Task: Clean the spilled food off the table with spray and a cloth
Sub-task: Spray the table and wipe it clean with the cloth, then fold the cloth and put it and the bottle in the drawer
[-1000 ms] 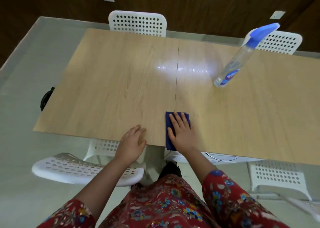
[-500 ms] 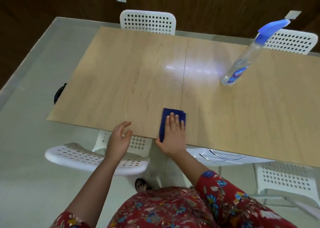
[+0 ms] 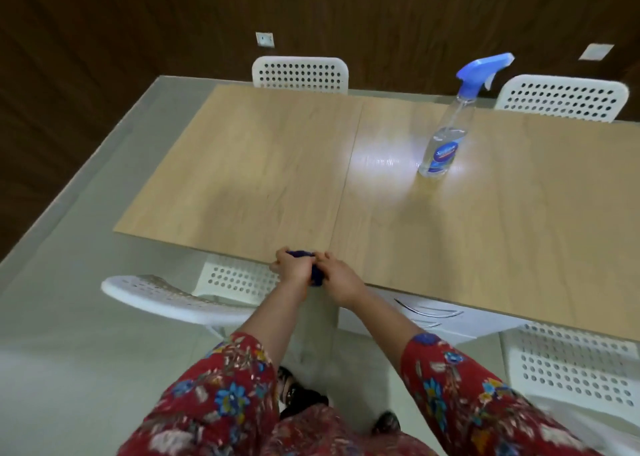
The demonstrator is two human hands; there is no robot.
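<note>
1. The left hand and right hand meet at the near edge of the table, fingers curled around the bunched blue cloth between them.
2. The spray bottle stands upright, far right, well apart from both hands.

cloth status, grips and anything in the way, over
Left grip and right grip both holding bunched cloth at near table edge. Spray bottle upright, far right.

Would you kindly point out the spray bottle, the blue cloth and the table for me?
spray bottle (image 3: 445, 151): head view, on its blue label.
blue cloth (image 3: 317, 278): head view, on the bunched fold at the near edge.
table (image 3: 263, 164): head view, on the bare left half of its top.
</note>
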